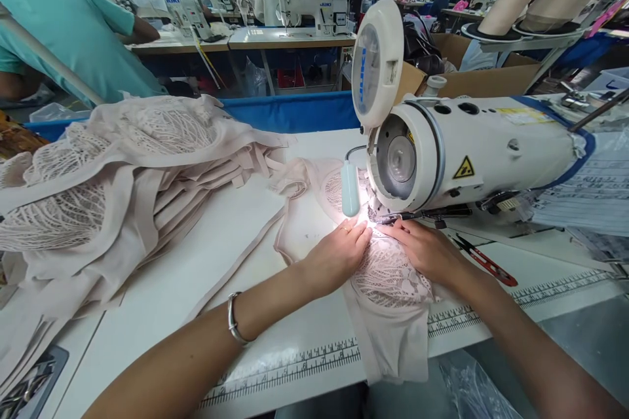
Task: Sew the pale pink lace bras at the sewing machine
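A pale pink lace bra lies under the head of a white sewing machine, with one end draped over the table's front edge. My left hand presses its closed fingertips on the fabric just left of the needle area. On the other side, my right hand pinches the bra's edge close to the presser foot. A small lamp lights the spot between both hands. The needle and the fabric right under it are hard to make out in the glare.
A tall pile of similar lace bras covers the table's left side. Red-handled thread snips lie right of my right hand. A printed ruler runs along the front edge. A co-worker in a teal shirt bends over at far left.
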A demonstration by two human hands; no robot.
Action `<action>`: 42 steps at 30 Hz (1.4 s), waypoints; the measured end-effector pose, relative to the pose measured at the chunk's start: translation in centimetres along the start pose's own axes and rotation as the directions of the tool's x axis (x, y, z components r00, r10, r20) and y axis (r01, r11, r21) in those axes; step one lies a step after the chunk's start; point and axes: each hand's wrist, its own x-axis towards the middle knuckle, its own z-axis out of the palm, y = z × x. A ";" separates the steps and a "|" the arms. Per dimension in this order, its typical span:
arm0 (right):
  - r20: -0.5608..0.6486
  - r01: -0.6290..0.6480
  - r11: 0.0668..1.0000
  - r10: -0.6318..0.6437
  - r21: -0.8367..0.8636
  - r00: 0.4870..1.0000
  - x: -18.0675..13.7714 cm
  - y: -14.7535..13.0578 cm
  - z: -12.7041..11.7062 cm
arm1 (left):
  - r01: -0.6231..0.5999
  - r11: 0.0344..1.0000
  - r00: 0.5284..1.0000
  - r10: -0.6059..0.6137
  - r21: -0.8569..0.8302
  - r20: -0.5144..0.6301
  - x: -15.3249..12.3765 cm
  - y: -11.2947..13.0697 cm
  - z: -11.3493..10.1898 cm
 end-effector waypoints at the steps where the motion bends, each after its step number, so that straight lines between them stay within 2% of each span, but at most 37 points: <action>1: -0.001 -0.006 1.000 0.006 -0.005 1.000 0.0 0.0 0.0 | 0.007 1.000 1.000 -0.007 -0.025 0.000 0.0 -0.2 0.0; 9: -0.027 -0.013 0.999 0.012 -0.031 1.000 0.0 -0.3 0.2 | 0.043 0.985 0.999 -0.043 -0.165 0.004 -0.4 -2.1 0.9; 13: -0.060 -0.024 1.000 0.023 -0.013 0.998 0.0 -0.3 0.6 | 0.069 0.978 0.997 -0.061 -0.199 0.046 -0.1 -3.0 0.2; 16: -0.087 -0.032 0.999 0.033 0.015 0.996 0.0 -0.4 0.9 | 0.123 0.969 0.992 -0.121 -0.215 0.023 0.6 -1.5 -0.6; 20: -0.107 -0.020 0.999 0.024 0.037 0.994 -0.1 -0.5 1.0 | 0.212 0.891 0.969 -0.245 -0.402 -0.032 1.0 2.2 -0.5; 23: -0.143 0.003 0.993 0.014 0.118 0.990 -0.3 -0.6 0.9 | 0.207 0.889 0.977 -0.213 -0.410 0.030 0.7 3.3 -0.3; 29: -0.220 0.019 0.959 0.046 0.283 0.974 -0.8 -0.6 0.9 | 0.098 0.904 0.995 -0.088 -0.416 0.044 0.4 1.9 -0.5; 31: -0.252 0.039 0.967 0.026 0.251 0.967 -0.7 -0.6 0.9 | 0.119 0.911 0.993 -0.104 -0.394 0.059 0.5 1.9 -0.6; 36: -0.307 0.132 0.991 -0.131 -0.020 0.943 -0.4 -0.7 0.6 | 0.077 0.938 0.995 -0.053 -0.337 0.080 0.6 1.9 -0.6; 39: -0.276 0.210 0.977 -0.212 -0.038 0.938 -0.5 -0.8 0.3 | 0.065 0.932 0.996 -0.038 -0.357 0.082 0.4 1.6 -0.7; 42: -0.282 0.246 0.969 -0.239 -0.011 0.929 -0.6 -0.9 0.0 | 0.075 0.922 0.994 -0.037 -0.379 0.106 0.3 1.4 -0.7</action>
